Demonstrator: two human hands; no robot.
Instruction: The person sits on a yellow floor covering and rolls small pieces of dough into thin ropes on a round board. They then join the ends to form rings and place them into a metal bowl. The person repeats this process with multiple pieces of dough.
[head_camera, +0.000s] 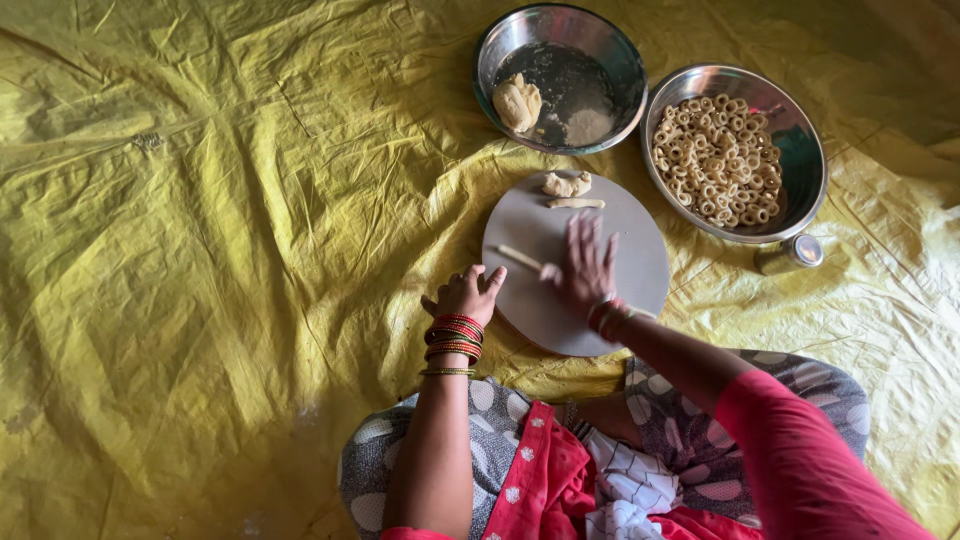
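A round grey board (635, 240) lies on the yellow sheet in front of my knees. My right hand (583, 262) is flat on the board with fingers spread, pressing on a thin rope of dough (519, 256) that sticks out to its left. My left hand (466, 293) rests with fingers curled at the board's left edge, holding nothing that I can see. A small lump of dough (566, 184) and a short dough strip (575, 203) sit at the board's far edge.
A steel bowl (620, 55) with a dough ball (517, 103) and some flour stands beyond the board. At the right, a second steel bowl (805, 165) holds several small dough rings (716, 158). A small steel container (790, 253) stands beside it. Wrinkled yellow sheet (200, 250) covers the floor.
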